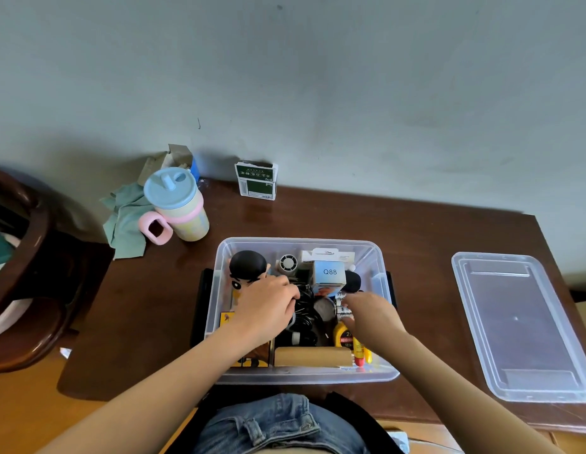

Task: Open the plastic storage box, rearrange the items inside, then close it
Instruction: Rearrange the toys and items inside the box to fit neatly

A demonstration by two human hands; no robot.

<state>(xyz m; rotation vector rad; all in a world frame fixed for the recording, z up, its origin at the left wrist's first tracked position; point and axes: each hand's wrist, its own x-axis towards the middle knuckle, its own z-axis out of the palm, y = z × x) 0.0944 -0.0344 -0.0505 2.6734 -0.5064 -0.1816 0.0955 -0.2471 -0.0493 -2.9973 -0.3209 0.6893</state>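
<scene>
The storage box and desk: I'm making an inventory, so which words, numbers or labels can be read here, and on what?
"Q88": on the small pale blue box in the storage box.
"2": on the yellow round item; the rest of its red label is blurred.
Green and white carton by the wall: printed characters, too small to read.
Red and yellow tube: print unreadable.
</scene>
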